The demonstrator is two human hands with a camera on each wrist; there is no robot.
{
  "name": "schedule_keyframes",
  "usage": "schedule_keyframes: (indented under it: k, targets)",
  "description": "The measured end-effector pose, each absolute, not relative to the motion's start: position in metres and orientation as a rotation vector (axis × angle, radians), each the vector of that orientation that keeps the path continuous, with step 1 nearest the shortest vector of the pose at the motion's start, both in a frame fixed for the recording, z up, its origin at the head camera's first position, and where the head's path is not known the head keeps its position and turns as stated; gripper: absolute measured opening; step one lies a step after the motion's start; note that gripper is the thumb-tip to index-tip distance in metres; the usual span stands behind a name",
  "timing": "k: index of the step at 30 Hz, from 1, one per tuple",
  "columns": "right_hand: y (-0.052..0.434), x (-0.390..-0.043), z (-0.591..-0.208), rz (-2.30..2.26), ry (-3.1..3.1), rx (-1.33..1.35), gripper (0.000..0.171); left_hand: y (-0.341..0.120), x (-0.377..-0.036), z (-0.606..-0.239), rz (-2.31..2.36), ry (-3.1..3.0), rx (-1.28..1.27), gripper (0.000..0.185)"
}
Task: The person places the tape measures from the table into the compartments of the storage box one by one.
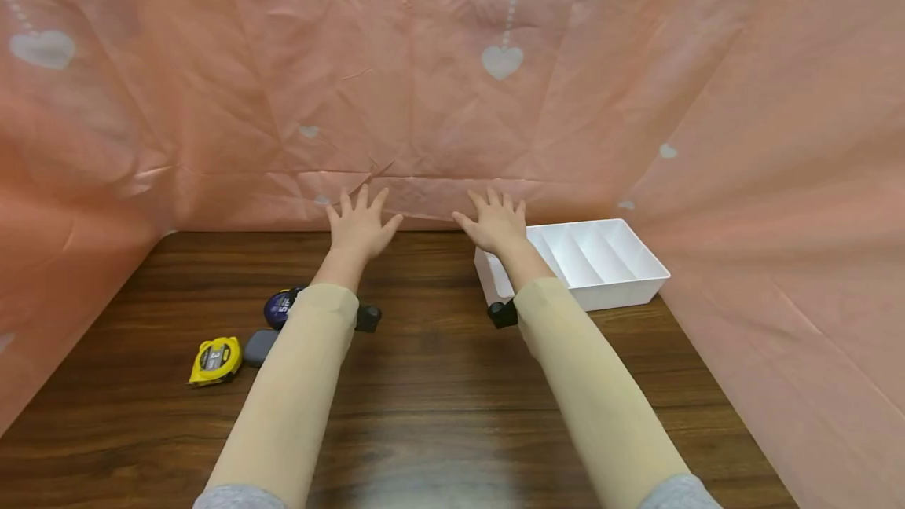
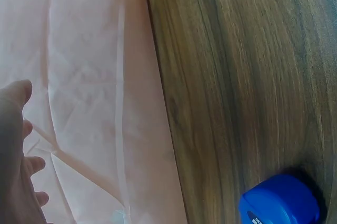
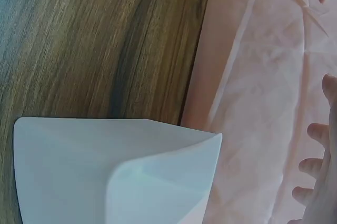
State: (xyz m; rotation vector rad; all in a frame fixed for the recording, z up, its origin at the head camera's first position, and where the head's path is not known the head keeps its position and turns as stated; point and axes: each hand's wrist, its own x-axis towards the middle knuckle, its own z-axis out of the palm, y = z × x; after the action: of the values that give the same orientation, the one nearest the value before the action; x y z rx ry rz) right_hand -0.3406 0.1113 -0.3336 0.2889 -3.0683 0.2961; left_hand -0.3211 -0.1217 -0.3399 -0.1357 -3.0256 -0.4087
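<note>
The white divided tray (image 1: pixel 608 273) sits at the back right of the wooden surface (image 1: pixel 438 383), just beside the right hand (image 1: pixel 497 224). It looks like thin, stiff plastic, probably light and smooth, best taken by its rim. Both hands hover with fingers spread, holding nothing; the left hand (image 1: pixel 360 224) is nearer a blue tape measure (image 1: pixel 279 306), a grey case (image 1: pixel 259 347) and a yellow tape measure (image 1: pixel 215 360). Pink cloth (image 1: pixel 452 85) hangs behind.

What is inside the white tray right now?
The tray shows bare slanted compartments with nothing visible in them. Its near-left corner is covered by the right forearm, so that part cannot be checked. Both hands are open above the table.
</note>
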Motion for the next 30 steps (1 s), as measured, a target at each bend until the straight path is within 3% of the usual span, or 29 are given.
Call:
schedule_keyframes:
  k: [30]
  targets:
    - [0.181,-0.334,-0.323,0.469,-2.93,0.282,0.069,-0.097,-0.307,-0.349,-0.681,-2.92,-0.249,0.07]
